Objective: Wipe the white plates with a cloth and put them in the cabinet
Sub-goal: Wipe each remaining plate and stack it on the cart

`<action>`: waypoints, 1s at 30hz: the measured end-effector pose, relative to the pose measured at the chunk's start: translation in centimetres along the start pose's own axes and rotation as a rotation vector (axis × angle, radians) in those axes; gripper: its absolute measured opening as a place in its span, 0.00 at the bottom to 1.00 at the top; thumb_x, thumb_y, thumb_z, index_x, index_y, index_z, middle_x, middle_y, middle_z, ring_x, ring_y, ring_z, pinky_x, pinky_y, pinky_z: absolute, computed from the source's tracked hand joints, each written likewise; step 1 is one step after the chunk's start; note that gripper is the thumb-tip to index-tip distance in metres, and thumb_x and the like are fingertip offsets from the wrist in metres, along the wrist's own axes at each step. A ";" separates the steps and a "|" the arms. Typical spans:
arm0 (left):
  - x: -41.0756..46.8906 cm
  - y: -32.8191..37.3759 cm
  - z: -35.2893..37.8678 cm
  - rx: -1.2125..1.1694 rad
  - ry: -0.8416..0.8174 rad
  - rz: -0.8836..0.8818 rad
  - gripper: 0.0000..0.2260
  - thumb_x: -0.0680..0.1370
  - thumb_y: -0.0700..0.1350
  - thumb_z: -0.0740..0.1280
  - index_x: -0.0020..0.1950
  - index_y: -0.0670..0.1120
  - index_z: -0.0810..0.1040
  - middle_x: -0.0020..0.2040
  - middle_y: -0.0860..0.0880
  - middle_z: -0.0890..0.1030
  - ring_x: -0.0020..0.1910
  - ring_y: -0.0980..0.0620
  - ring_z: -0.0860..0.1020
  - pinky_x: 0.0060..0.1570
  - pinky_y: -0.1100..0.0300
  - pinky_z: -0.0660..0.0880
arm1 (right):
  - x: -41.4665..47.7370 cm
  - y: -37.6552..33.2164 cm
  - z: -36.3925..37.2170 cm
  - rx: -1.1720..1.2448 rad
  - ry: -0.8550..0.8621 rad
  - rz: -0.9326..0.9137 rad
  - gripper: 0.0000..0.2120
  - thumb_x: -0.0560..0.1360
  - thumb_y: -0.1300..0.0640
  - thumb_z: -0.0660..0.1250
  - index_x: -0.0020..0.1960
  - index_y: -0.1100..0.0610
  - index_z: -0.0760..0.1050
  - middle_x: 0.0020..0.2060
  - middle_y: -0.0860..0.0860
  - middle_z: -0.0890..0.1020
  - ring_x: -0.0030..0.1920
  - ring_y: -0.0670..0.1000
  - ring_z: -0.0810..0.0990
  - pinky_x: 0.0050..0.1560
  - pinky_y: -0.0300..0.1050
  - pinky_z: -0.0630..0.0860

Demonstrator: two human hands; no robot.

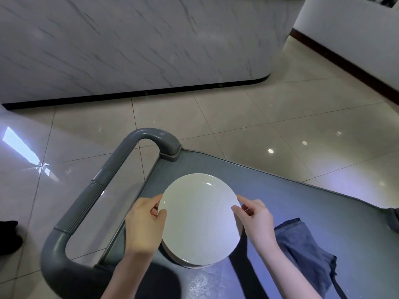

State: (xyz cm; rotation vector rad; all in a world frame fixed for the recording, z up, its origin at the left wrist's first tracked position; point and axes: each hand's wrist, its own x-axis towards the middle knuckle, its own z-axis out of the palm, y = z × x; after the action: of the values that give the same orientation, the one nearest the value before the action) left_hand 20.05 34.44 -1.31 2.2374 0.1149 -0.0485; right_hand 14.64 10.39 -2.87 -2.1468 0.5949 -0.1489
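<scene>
Grey cart (291,190), glossy tiled floor (216,117), marble-look counter (129,44)

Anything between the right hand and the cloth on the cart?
Nothing visible. The right hand pinches the rim of the plate. The cloth lies on the cart just to its right, with only bare cart bed between them. That hand is occupied with the plate, though.

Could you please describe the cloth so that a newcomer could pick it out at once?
Find the grey cart with the looped handle. On its top, just right of the white plate gripped by the left hand and right hand, lies the cloth. Unlike the hard, round plate, it is crumpled and blue-grey.
</scene>
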 end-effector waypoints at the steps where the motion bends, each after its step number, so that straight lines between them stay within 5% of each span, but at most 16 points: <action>1: -0.1 0.0 0.1 -0.003 -0.001 -0.002 0.19 0.74 0.32 0.67 0.58 0.51 0.85 0.40 0.49 0.74 0.36 0.51 0.73 0.45 0.59 0.67 | -0.1 0.1 0.1 -0.006 0.005 -0.004 0.18 0.75 0.60 0.70 0.49 0.34 0.80 0.40 0.55 0.77 0.42 0.48 0.75 0.40 0.28 0.66; 9: -0.6 -1.6 0.9 -0.055 0.012 -0.008 0.18 0.76 0.34 0.69 0.62 0.50 0.84 0.53 0.48 0.70 0.45 0.47 0.76 0.54 0.54 0.72 | -1.1 0.6 0.5 -0.089 -0.034 -0.024 0.18 0.79 0.55 0.64 0.59 0.32 0.74 0.45 0.47 0.74 0.46 0.34 0.73 0.44 0.21 0.64; 14: -0.7 -3.3 1.5 -0.172 -0.141 -0.012 0.33 0.74 0.44 0.76 0.76 0.57 0.68 0.65 0.53 0.72 0.62 0.54 0.73 0.67 0.53 0.69 | -1.7 1.0 0.4 -0.205 -0.175 -0.011 0.27 0.78 0.45 0.62 0.73 0.31 0.56 0.47 0.45 0.73 0.46 0.40 0.73 0.44 0.37 0.70; 18: -1.4 -4.1 2.8 -0.249 -0.271 -0.021 0.41 0.72 0.51 0.78 0.73 0.74 0.55 0.70 0.65 0.70 0.66 0.60 0.70 0.63 0.61 0.65 | -2.4 1.0 0.9 -0.195 -0.242 0.029 0.36 0.78 0.41 0.61 0.78 0.37 0.43 0.63 0.44 0.75 0.62 0.50 0.75 0.56 0.45 0.70; 24: -1.9 -4.1 4.5 -0.461 -0.152 -0.085 0.39 0.64 0.62 0.73 0.72 0.73 0.61 0.69 0.68 0.72 0.69 0.59 0.72 0.65 0.56 0.71 | -2.5 0.8 2.2 -0.070 -0.161 0.069 0.43 0.75 0.42 0.68 0.79 0.39 0.44 0.65 0.35 0.66 0.63 0.41 0.68 0.58 0.40 0.65; 30: -2.5 -3.7 4.9 -0.624 -0.101 -0.100 0.37 0.65 0.47 0.75 0.72 0.63 0.69 0.68 0.63 0.76 0.68 0.58 0.74 0.67 0.56 0.71 | -2.7 0.4 3.9 0.144 -0.035 0.102 0.42 0.72 0.52 0.75 0.78 0.41 0.55 0.65 0.33 0.66 0.67 0.37 0.65 0.62 0.39 0.63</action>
State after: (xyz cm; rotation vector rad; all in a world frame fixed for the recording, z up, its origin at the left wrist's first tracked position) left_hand 17.26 32.70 -7.07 1.6021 0.1622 -0.1574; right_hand 13.33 14.33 -5.31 -1.9724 0.6527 -0.0952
